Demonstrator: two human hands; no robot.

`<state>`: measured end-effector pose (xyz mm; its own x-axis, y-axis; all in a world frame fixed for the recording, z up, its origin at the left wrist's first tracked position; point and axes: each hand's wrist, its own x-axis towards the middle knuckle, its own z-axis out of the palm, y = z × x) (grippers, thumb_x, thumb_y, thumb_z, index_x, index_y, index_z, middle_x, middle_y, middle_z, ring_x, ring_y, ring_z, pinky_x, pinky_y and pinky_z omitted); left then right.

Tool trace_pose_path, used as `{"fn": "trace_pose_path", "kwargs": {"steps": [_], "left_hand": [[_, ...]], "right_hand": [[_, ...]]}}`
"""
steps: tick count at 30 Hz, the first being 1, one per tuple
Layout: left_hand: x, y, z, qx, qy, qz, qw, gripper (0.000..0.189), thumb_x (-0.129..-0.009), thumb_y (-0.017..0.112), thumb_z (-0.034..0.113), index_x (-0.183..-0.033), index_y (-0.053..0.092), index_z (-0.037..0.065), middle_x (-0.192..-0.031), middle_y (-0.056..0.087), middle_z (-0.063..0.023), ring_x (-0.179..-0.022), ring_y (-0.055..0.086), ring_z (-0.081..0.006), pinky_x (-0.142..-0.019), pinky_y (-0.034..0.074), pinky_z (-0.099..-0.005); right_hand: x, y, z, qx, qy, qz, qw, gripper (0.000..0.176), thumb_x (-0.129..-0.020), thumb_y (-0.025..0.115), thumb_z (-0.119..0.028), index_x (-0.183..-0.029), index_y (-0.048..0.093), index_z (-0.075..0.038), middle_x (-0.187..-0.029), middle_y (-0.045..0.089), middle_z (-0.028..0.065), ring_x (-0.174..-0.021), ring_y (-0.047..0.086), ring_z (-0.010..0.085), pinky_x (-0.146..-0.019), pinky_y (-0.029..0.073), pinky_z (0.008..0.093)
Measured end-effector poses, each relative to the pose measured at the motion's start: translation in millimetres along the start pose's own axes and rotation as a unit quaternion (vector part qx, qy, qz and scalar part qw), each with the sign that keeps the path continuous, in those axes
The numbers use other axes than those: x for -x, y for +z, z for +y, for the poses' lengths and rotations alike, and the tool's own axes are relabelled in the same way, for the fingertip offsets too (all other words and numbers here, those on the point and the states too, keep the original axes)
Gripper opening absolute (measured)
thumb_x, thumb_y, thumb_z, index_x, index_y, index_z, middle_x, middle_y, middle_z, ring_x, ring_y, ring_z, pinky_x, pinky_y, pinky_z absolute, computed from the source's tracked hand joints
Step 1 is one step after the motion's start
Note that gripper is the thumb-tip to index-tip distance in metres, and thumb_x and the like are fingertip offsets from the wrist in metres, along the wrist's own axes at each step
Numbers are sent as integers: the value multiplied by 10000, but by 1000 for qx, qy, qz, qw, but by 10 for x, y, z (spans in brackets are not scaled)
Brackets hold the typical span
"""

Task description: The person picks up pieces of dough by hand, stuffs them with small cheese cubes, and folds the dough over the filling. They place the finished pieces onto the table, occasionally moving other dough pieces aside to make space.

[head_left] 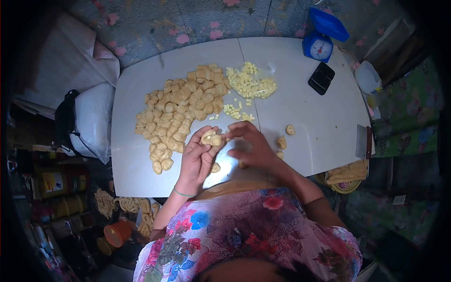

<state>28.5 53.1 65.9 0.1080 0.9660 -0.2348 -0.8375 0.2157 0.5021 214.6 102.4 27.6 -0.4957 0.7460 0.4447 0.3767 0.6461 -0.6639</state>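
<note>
My left hand, palm up near the front of the table, holds a small piece of dough in its curled fingers. A pale bit shows in the fold of that dough. Just to its right hovers my right hand, thumb and forefinger apart, fingertips close to the dough. A broad heap of dough pieces covers the table's left part. Behind my hands lie pale yellow cubes, some loose and many on a clear plastic bag. Several dough balls sit to the right and one dough ball below my hands.
At the back right of the white table stands a blue dial scale, with a black case before it. A cleaver lies at the right edge. Rolled dough sits beyond that edge, and dough strips below the left.
</note>
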Motion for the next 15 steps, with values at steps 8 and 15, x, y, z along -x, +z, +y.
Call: {"fn": "trace_pose_path", "kwargs": {"steps": [8,15], "left_hand": [[110,-252,-32,-363,101,20,926,211,-906,607,89,-1089,554,-4,-1052,623,-167,-931,632,-204,-746,537,-292],[168,-377,49,-756,143,-99,631,291,-856,627,104,-1142,655,55,-1055,644,-115,-1023,551,-308,-925,414,-385]], "right_hand": [[-68,-174,-107,132,-53,8,990,208,-850,640,-190,-1021,613,-74,-899,612,65,-889,600,225,-796,479,369],[-16,-369,102,-137,102,-7,985,163,-877,567,-114,-1021,590,-42,-1110,600,82,-1061,571,225,-924,457,364]]}}
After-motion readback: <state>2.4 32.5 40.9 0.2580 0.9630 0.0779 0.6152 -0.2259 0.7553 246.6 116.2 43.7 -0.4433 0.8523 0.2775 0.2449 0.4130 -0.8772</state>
